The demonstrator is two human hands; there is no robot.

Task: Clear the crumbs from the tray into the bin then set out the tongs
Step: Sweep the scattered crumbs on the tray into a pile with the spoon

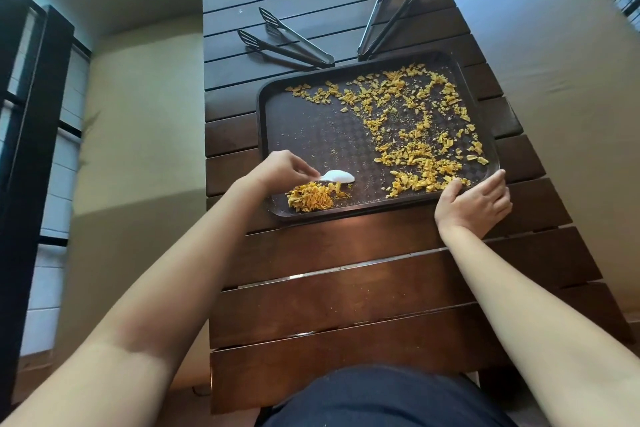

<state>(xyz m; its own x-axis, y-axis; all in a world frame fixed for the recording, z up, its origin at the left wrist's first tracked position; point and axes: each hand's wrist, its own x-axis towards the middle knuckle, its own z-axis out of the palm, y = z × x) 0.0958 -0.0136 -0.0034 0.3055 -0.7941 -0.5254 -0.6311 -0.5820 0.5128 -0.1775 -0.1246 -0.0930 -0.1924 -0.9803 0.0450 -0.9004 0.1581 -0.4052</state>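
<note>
Right hand (473, 201) grips the near right corner of the dark tray (313, 121). Left hand (282, 168) pinches a white spoon (337, 177) beside heaped yellow crumbs (310, 198). Beyond lie two black tongs (287, 40).

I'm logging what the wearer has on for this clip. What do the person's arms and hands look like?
Both forearms are bare as far as the frame shows, with no sleeves. The left hand and right hand wear no gloves, and no rings, watch or bracelets are visible.
</note>
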